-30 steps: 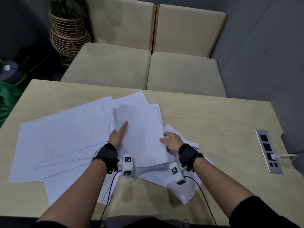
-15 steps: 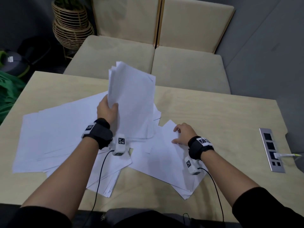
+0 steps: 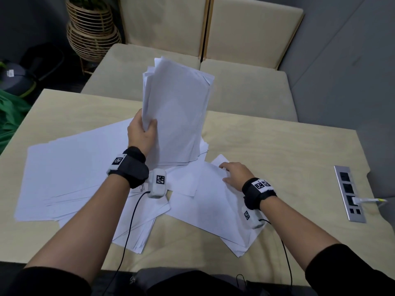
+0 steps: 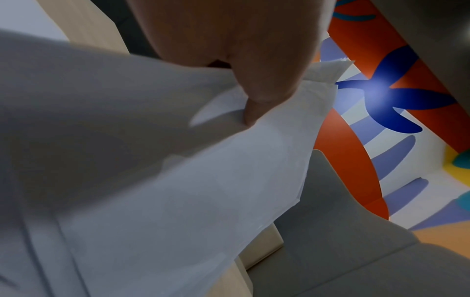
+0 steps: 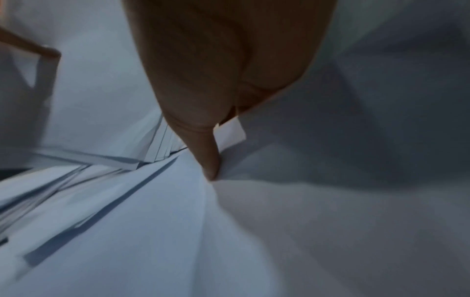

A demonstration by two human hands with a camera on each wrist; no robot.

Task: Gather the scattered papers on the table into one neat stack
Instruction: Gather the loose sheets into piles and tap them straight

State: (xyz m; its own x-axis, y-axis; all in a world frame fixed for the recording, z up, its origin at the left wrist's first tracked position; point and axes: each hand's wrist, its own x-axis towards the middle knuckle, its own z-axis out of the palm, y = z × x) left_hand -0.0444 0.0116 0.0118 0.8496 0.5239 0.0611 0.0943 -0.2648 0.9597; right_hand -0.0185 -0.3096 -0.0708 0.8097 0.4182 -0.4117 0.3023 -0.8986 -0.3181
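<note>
A sheaf of plain white paper sheets (image 3: pixel 177 107) stands nearly upright over the pale wooden table (image 3: pixel 277 150). Its edges are ragged, and its long axis runs from 6 to 12 o'clock, top toward 12. The left hand (image 3: pixel 142 133) grips its 9 o'clock edge, thumb in front. At 4 o'clock the right hand (image 3: pixel 236 174) pinches a loose white sheet (image 3: pixel 213 201) lying flat. Scattered white papers (image 3: pixel 70 174) spread toward 8 o'clock.

Papers (image 3: pixel 64 178) white, unprinted. Table (image 3: pixel 277 150) pale beige with faint wood grain. Seat cushions (image 3: pixel 245 90) cream. Wrist straps (image 3: pixel 132 169) black; tags (image 3: pixel 160 179) white with black square codes. Socket panel (image 3: pixel 349 193) silver, black insets. Cloth (image 3: pixel 10 116) green. Mural (image 4: pixel 356 140) orange-red, deep blue, lavender.
</note>
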